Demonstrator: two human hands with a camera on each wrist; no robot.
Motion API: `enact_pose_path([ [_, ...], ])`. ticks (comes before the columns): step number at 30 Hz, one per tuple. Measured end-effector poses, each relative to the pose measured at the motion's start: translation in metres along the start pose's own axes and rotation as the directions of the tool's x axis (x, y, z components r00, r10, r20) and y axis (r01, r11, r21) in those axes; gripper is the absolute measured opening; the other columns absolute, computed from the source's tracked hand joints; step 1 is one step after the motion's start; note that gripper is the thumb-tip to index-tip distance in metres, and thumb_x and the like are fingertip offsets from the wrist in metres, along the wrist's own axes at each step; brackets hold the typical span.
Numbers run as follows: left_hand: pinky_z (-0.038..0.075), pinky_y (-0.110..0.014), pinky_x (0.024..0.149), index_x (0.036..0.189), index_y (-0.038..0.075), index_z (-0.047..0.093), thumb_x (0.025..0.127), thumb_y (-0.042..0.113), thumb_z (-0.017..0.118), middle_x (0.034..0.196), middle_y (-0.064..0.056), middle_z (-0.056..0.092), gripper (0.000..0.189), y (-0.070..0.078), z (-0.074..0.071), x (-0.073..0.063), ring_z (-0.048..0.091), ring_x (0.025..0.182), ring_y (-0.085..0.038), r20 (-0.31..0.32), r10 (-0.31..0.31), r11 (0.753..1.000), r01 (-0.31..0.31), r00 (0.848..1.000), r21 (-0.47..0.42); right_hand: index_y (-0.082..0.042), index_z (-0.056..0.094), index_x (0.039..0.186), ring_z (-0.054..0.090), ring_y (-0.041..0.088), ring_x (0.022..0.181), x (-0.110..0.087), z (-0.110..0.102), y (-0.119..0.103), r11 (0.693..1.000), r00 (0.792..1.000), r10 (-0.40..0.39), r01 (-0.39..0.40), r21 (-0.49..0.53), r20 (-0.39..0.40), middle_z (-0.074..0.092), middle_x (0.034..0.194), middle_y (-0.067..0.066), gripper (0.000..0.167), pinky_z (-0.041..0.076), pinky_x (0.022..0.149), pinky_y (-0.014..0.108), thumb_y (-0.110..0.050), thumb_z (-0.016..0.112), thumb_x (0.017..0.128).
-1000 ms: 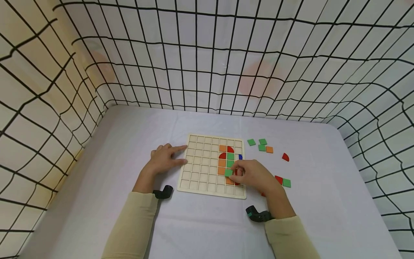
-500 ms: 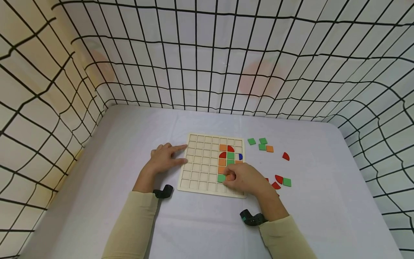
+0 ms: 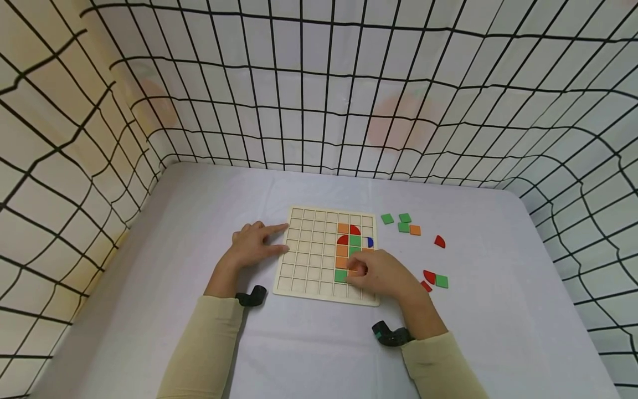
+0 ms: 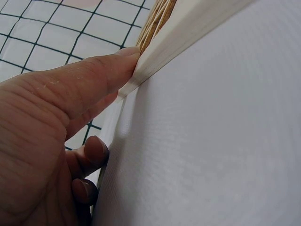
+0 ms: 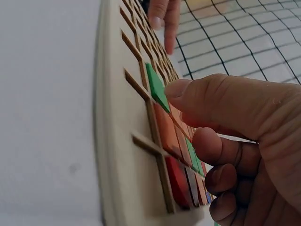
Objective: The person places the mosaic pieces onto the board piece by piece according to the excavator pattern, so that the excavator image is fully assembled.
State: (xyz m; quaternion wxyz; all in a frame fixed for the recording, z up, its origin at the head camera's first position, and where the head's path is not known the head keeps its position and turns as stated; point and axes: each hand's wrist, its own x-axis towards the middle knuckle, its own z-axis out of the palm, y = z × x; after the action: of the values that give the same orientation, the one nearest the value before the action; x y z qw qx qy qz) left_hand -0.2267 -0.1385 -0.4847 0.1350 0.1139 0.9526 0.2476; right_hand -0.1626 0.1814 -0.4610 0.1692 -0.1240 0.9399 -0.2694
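A pale wooden grid board (image 3: 313, 258) lies on the table, with orange, green, red and blue flat pieces in its right-hand cells. My left hand (image 3: 254, 244) rests beside its left edge; thumb and index finger are extended against the rim, as the left wrist view also shows. My right hand (image 3: 381, 272) is over the right part of the board. Its thumb tip is at a green square tile (image 5: 157, 88), which lies in a cell, slightly tilted; fingers are bent, not wrapped round it. In the head view this green tile (image 3: 341, 276) is left of the fingertips. The hand hides several pieces.
Right of the board lie loose pieces: green squares (image 3: 404, 227), an orange square (image 3: 415, 230), a red quarter circle (image 3: 440, 241), and another red piece (image 3: 429, 276) by a green square (image 3: 441, 281). Black wire mesh (image 3: 319, 105) encloses the white-covered table (image 3: 209, 194).
My right hand has moved slightly left and down with the green tile, which now lies in a cell left of its fingertips. My left hand has not moved.
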Motion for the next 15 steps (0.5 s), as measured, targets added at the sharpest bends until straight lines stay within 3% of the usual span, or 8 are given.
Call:
enact_pose_path([
  [7, 0.029, -0.043, 0.082, 0.150, 0.036, 0.052, 0.089, 0.053, 0.072, 0.098, -0.006, 0.055, 0.066, 0.001, 0.000, 0.000, 0.044, 0.087, -0.023, 0.002, -0.002, 1.000, 0.002, 1.000, -0.006, -0.021, 0.071, 0.108, 0.051, 0.017, 0.071, -0.007, -0.022, 0.027, 0.987, 0.986, 0.149, -0.144, 0.065, -0.072, 0.056, 0.079, 0.001, 0.021, 0.041, 0.060, 0.030, -0.033, 0.076, 0.091],
  [11, 0.029, -0.044, 0.083, 0.150, 0.035, 0.052, 0.089, 0.052, 0.072, 0.099, -0.005, 0.056, 0.066, 0.002, 0.000, -0.001, 0.045, 0.088, -0.023, 0.001, -0.001, 1.000, 0.001, 1.000, -0.012, -0.019, 0.067, 0.116, 0.053, 0.020, 0.072, -0.012, -0.036, 0.047, 0.959, 0.957, 0.271, -0.259, 0.117, -0.106, 0.058, 0.089, 0.006, 0.027, 0.044, 0.057, 0.030, -0.035, 0.071, 0.094],
  [15, 0.029, -0.044, 0.083, 0.150, 0.036, 0.052, 0.089, 0.052, 0.072, 0.099, -0.005, 0.056, 0.066, 0.001, 0.001, 0.000, 0.045, 0.088, -0.022, 0.003, -0.006, 1.000, 0.006, 1.000, -0.012, -0.015, 0.064, 0.124, 0.056, 0.023, 0.081, -0.019, -0.047, 0.074, 0.930, 0.911, 0.363, -0.344, 0.128, -0.193, 0.060, 0.097, 0.009, 0.036, 0.046, 0.060, 0.029, -0.039, 0.065, 0.097],
])
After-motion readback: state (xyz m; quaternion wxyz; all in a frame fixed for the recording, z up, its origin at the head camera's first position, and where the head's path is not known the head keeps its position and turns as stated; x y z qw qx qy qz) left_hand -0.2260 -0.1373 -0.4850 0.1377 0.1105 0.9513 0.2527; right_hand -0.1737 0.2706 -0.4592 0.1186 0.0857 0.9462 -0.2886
